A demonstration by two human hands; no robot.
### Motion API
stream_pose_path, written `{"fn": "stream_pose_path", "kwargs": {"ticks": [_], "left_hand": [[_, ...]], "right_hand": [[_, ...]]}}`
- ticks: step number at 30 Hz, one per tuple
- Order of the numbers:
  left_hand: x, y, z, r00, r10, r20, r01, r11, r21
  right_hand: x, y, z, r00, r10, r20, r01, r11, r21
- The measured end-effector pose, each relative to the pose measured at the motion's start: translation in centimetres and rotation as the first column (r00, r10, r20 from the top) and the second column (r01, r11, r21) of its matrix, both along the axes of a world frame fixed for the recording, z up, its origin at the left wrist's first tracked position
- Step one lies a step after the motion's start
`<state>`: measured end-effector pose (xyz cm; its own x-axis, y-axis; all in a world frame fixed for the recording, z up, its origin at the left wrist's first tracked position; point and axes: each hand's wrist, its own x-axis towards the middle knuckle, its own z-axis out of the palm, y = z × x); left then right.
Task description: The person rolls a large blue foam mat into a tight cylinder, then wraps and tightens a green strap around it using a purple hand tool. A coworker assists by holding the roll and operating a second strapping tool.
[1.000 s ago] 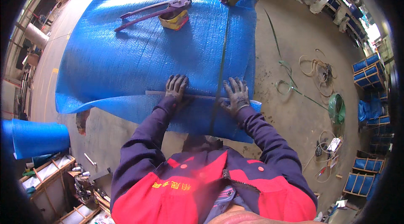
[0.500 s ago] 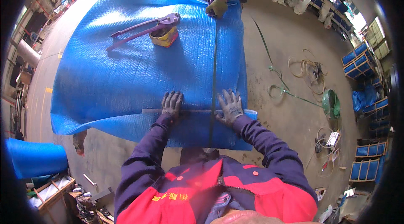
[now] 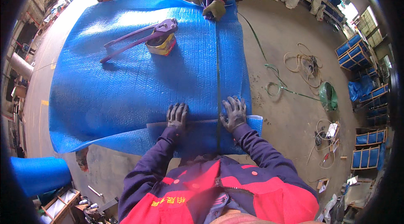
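And here we are, both palms down! The left hand in a dark grey work glove [image 3: 177, 116] lies flat on the broad blue bubble-textured plastic wrap [image 3: 126, 93], its fingers straight and only slightly apart, clamped on nothing. Over on the other side, the right hand in a matching grey glove [image 3: 234, 114] has its fingers fanned, pressing rather than gripping, thumb right beside the narrow dark green flat strap [image 3: 218, 68].

The wrap covers the big load directly in front of the person, a folded flap edge [image 3: 202, 124] running just under the wrists. It looks light and soft, a springy skin that would crease easily and tear if snagged; its shine suggests a bare fingertip might slide, so flat gloved palms look the better hold. The near edge sags free at the left, floppy there; best taken by the doubled flap, close to the strap. Whatever lies beneath is hidden, so its weight I cannot tell.

The strap looks thin, stiff and straight, possibly sharp along its edges: handle it by the flat face. At the far end, a co-worker's olive-gloved hands [image 3: 214, 9] sit over it. And up on top, a purple long-handled metal tool [image 3: 145, 36], surely the heavy item here, leans across a small yellow-and-red box [image 3: 162, 47].
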<state>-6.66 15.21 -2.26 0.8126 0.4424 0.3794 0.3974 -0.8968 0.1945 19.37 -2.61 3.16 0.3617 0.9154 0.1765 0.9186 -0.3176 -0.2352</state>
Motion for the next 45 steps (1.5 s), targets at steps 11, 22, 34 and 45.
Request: {"fn": "stream_pose_path", "kwargs": {"ticks": [11, 22, 34, 45], "left_hand": [[-0.3, 0.6, -0.1, 0.999, -0.024, -0.038, 0.028, 0.996, 0.088], [-0.6, 0.5, 1.6, 0.995, -0.095, 0.044, 0.101, 0.976, -0.193], [-0.3, 0.6, 0.7, 0.994, -0.074, 0.075, 0.08, 0.994, -0.073], [-0.5, 0.4, 1.5, 0.996, -0.078, 0.047, 0.084, 0.988, -0.127]], "right_hand": [[-0.1, 0.4, -0.3, 0.997, 0.005, 0.079, -0.003, 1.0, -0.029], [-0.3, 0.7, -0.1, 0.998, 0.002, 0.066, 0.0, 1.0, -0.024], [-0.2, 0.5, -0.4, 0.998, -0.013, 0.057, 0.016, 0.999, -0.047], [-0.4, 0.6, -0.2, 0.998, 0.011, 0.062, -0.011, 1.0, 0.008]]}}
